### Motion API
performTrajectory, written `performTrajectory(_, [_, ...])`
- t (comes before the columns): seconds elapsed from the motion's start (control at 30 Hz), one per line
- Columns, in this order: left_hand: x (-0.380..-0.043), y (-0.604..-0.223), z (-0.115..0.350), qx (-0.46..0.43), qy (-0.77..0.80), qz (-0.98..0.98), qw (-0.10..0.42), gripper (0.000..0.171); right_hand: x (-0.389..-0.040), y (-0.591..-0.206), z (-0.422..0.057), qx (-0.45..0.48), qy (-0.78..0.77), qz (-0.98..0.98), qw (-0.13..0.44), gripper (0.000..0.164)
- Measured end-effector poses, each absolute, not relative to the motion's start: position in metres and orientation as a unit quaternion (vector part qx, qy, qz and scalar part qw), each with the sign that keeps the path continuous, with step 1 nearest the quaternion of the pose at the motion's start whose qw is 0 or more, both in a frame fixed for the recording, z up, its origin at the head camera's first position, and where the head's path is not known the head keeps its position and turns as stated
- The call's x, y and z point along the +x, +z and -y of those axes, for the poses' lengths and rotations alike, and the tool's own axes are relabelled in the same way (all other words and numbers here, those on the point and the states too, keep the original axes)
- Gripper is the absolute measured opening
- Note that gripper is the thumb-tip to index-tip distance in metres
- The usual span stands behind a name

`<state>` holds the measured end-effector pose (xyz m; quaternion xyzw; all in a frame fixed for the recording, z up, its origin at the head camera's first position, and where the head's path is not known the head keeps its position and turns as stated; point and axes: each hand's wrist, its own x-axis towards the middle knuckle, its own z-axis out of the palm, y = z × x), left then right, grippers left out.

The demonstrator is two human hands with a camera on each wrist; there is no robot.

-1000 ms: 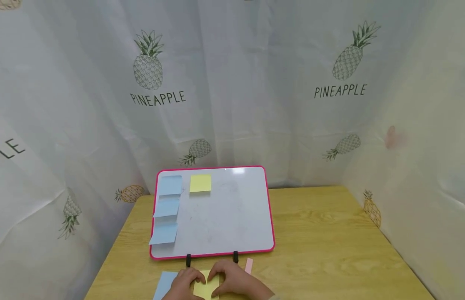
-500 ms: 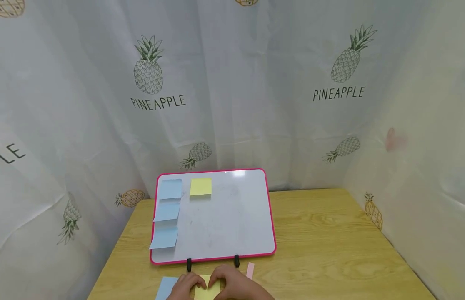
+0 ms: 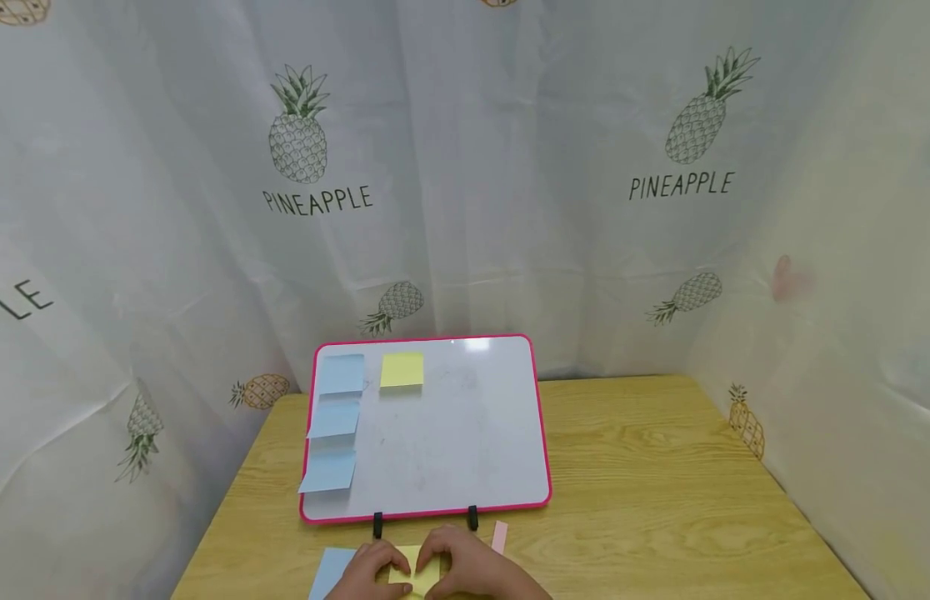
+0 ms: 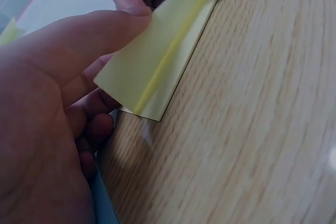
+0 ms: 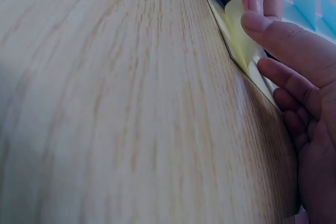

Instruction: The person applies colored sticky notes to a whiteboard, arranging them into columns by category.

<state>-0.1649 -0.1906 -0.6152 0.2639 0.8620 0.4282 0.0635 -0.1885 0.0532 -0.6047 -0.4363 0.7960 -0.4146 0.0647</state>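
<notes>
Head view has the left hand (image 3: 367, 573) and the right hand (image 3: 471, 567) close together in front of the whiteboard (image 3: 457, 433), thumbs and index fingers bent toward each other over a yellow sticky sheet (image 4: 131, 72) on the wood-grain surface (image 3: 645, 467). From the left wrist I can see that the left hand's grip is a pinch: its thumb lies on the face of the sheet and its fingers bend behind. The right hand's grip pinches the same sheet farther along, thumb against it and fingers curled behind, partly hidden. The sheet tilts up off the surface from a bright crease, while a narrow strip beside the crease lies flat; how many sheets sit beneath it I can't tell. Just beside the left hand, partly covered by it, lies a blue sticky sheet (image 3: 330, 573), and beyond the right hand a pale pink paper strip (image 3: 499, 535) slants near one of the black feet (image 3: 473, 518) at the whiteboard's pink-rimmed lower edge. Three pale blue sticky notes (image 3: 333, 419) run down the board's left side, flaps standing off it, and a yellow sticky note (image 3: 402, 369) sits near the top, right of the uppermost blue one. Behind hangs a pale curtain (image 3: 495, 183) printed with pineapples.
</notes>
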Motion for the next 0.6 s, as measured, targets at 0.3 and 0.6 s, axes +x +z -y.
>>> performTrajectory(0.3, [-0.1666, -0.6194, 0.1892, 0.287, 0.402, -0.869, 0.011, 0.008, -0.1900, -0.6058, -0.0522, -0.432, -0.457, -0.773, 0.087, 0.016])
performTrajectory(0.6, [-0.1646, -0.6185, 0.1870, 0.275, 0.406, -0.871, -0.003, 0.007, -0.1869, -0.6054, -0.0513, -0.364, -0.511, -0.767, 0.134, 0.011])
